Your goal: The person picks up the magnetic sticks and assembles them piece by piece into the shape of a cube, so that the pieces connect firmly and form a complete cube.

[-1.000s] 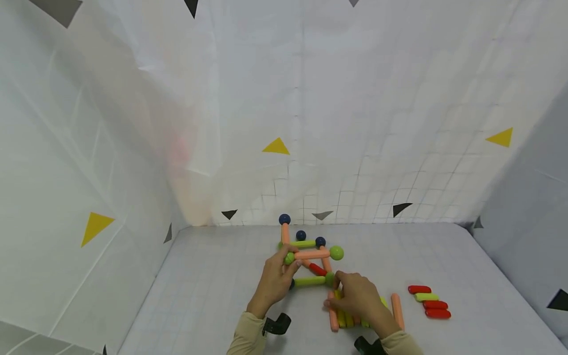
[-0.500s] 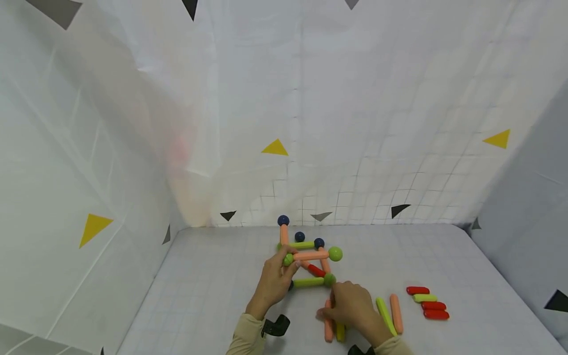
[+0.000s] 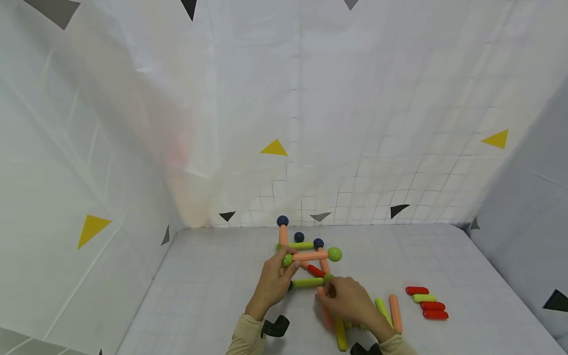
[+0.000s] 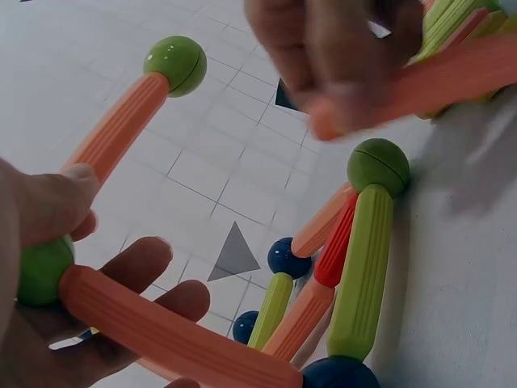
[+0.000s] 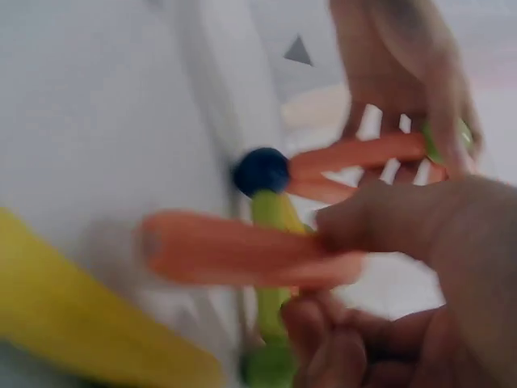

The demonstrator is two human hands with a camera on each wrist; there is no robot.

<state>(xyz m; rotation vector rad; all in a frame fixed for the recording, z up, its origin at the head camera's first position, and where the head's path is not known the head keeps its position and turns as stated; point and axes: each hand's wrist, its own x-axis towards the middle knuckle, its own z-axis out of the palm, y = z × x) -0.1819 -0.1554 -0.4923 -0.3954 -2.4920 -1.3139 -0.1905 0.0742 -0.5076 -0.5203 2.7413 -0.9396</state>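
A frame of ribbed toy building sticks joined by balls stands on the table. My left hand (image 3: 272, 285) holds its upper corner, thumb against an orange stick (image 4: 121, 125) and fingers about the green ball (image 4: 47, 271). That stick ends in another green ball (image 4: 175, 65). Between thumb and fingertips, my right hand (image 3: 352, 301) pinches a loose orange stick (image 5: 218, 246), slightly blurred. One end of it comes close to the dark green ball (image 4: 378, 168) at the frame's near right corner. A lime stick (image 4: 361, 275) runs from that ball to a dark blue ball (image 4: 339, 373).
Yellow and lime sticks, among them a yellow one (image 3: 340, 335), lie under and beside my right hand. Another orange stick (image 3: 396, 314) lies to the right. Short red sticks (image 3: 435, 314) and a lime one form a row further right. A loose blue ball (image 3: 299, 237) sits behind.
My right hand has lifted the orange stick off the pile and brought it up toward the green corner ball. The sticks beneath have shifted. My left hand stays put on the frame.
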